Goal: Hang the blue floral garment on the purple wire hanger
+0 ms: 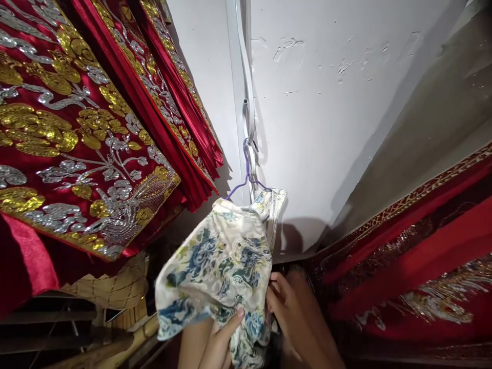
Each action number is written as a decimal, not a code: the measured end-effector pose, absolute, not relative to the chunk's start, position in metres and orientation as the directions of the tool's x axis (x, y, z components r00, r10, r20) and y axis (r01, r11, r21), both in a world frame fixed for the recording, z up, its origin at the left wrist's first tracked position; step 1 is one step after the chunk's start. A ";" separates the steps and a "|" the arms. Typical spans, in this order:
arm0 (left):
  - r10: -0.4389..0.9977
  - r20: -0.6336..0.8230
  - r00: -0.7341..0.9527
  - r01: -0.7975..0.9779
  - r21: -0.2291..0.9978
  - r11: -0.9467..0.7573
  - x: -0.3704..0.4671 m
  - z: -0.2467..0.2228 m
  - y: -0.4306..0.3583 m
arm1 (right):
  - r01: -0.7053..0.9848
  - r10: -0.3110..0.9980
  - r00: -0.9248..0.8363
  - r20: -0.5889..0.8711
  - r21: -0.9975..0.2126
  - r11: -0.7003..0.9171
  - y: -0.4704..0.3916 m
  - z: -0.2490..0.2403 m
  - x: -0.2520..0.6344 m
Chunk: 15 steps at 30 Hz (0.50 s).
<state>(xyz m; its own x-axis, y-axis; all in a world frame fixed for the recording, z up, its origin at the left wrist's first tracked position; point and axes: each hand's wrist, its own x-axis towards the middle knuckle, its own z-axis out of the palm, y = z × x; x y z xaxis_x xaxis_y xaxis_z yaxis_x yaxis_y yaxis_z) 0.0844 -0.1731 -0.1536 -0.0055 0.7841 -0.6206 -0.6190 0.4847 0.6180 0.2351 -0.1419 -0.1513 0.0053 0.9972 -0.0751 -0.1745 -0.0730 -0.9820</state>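
Below the purple hanger (pixel 246 179):
- patterned garment (pixel 230 256), hanging from it
- left hand (pixel 226 333), thumb up, pinching its lower front
- right hand (pixel 282 297), fingers curled, closed on its side edge

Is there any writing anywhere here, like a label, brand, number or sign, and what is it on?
None that I can read.
The patterned garment shows only blue, green and yellow swirls.
The red embroidered cloth on the left shows gold and silver flowers, no lettering.
The purple hanger and the white wall show no readable mark.
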 end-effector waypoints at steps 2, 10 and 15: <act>0.788 -0.615 -0.023 -0.653 0.606 0.454 0.085 -0.156 -0.174 | -0.128 0.997 -0.060 -0.041 -0.991 -0.048 -0.137 -0.148 0.236; 0.771 -0.593 -0.233 -0.620 0.701 0.353 0.075 -0.152 -0.166 | 0.094 0.981 0.148 0.125 -0.989 0.112 -0.146 -0.145 0.250; 0.638 -0.079 -0.766 -0.108 0.994 -0.007 0.100 -0.171 -0.166 | 0.161 0.951 0.171 0.259 -0.959 0.233 -0.151 -0.143 0.270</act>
<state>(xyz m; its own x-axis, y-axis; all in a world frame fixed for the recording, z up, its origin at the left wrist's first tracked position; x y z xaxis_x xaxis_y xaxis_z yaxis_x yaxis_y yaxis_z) 0.1001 -0.1662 -0.1709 -0.7663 0.6376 -0.0788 -0.1084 -0.0074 0.9941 0.2695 -0.1507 -0.1432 0.1711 0.9505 0.2593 0.1615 0.2326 -0.9591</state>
